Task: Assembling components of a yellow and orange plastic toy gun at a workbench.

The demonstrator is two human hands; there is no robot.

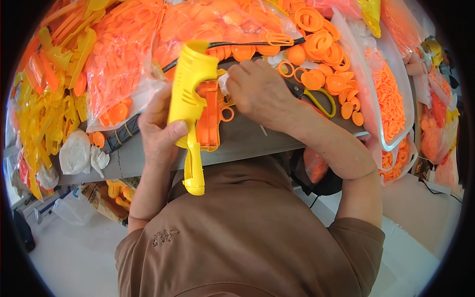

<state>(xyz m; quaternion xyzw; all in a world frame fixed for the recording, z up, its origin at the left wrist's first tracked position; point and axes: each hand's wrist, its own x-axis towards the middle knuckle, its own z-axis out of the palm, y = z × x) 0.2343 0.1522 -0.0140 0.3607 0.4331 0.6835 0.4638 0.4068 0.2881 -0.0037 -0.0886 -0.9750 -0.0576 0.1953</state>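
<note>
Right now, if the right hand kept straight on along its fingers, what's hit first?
The right hand would likely meet the small white piece at its fingertips, then the yellow shell. Depth is unclear.

Nearer the body than the right hand [260, 91], a strip of grey tabletop [257, 141] affords lateral passage. Directly leftward of that hand, the yellow shell [183, 94] and orange part [210, 121] obstruct the route to the left hand [159, 131]. Beyond both hands, bagged orange pieces [198, 24] form a barrier. Rightward of the right hand, scissors [327, 101] lie near the wrist, with orange cups [336, 83] beyond them and a translucent bin [358, 64] farther right.
</note>
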